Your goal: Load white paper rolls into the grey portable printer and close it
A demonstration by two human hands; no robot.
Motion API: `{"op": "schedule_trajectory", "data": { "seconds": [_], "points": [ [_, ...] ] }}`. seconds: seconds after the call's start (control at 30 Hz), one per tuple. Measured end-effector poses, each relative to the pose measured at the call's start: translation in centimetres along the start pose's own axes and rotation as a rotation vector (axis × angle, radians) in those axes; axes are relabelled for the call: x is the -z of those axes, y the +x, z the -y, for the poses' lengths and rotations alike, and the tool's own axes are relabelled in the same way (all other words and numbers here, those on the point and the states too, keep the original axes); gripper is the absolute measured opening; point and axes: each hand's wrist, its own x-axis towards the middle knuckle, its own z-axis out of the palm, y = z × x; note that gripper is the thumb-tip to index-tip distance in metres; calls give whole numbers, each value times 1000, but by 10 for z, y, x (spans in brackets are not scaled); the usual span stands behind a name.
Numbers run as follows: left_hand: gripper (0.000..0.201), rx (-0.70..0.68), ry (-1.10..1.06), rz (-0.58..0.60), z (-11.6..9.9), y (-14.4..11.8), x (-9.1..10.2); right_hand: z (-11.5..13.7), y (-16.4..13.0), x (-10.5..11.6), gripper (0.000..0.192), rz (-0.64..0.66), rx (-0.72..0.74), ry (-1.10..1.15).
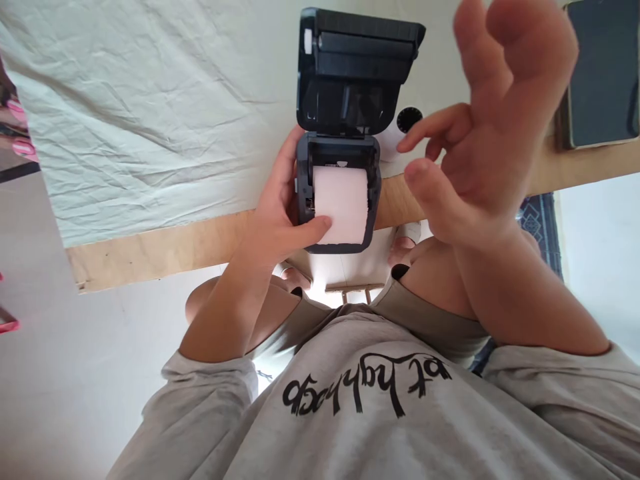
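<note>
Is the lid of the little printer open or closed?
Open. The printer's lid is flipped back, and the white paper roll shows inside the printer, thumbed by the left hand.

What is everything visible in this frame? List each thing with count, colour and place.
label printer: 1, dark, lid open, at table edge
paper roll: 1, white, inside the printer
cloth: 1, pale, wrinkled, over the table
table: 1, light wood, edge bare
round sticker: 1, black on white, right of the printer
dark flat device: 1, top right
left hand: holds the printer's side, thumb on the roll
right hand: raised, open, touching nothing
</note>
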Motion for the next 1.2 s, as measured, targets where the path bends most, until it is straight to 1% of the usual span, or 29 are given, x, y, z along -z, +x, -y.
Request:
{"op": "schedule_trajectory", "data": {
  "seconds": [0.07, 0.1, 0.23, 0.37, 0.43, 0.47, 0.57, 0.6, 0.67, 0.73, 0.8, 0.83, 0.9, 1.0, 1.13, 1.2],
  "points": [
    [90, -5, 7, 1, 0, 0, -1, -4, 2, 0, 57, 49, -42, 38],
    [90, -5, 9, 5, 0, 0, -1, -5, 2, 0, 55, 49, -74, 63],
    [90, -10, 27, 7, 2, -2, 2, -4, 2, -3, 44, -22, -142, 151],
    [92, -7, 25, -15, 5, -6, 4, 1, -6, -3, 27, -51, -147, 95],
    [90, 7, 8, -21, 4, -7, 2, 3, -12, -2, 25, -8, -207, 37],
    [88, 10, -8, -19, 3, -8, 1, 3, -15, -2, 25, 43, -243, 13],
    [75, 16, -66, -46, 0, -7, -5, 3, -24, -5, 31, 263, -324, -45],
    [71, 17, -75, -62, 0, -7, -6, 2, -26, -7, 33, 310, -329, -60],
    [66, 26, -73, -86, 0, -6, -6, 0, -28, -11, 41, 361, -336, -55],
    [69, 18, -68, -62, 2, -5, -3, -1, -28, -16, 55, 388, -393, 16],
    [75, -9, -67, -12, 5, -4, 1, 0, -26, -19, 67, 404, -499, 114],
    [78, -23, -62, 12, 6, -3, 3, 0, -24, -20, 69, 401, -545, 162],
    [81, -27, -51, 37, 7, -2, 5, 1, -21, -21, 68, 391, -599, 253],
    [81, 3, -31, 23, 4, -2, 5, 2, -19, -20, 63, 376, -607, 358],
    [73, 37, -36, -15, -1, -3, -1, 0, -19, -19, 61, 386, -629, 371],
    [71, 13, -84, -23, 0, -2, -3, 0, -19, -20, 60, 382, -636, 397]
  ]
}}
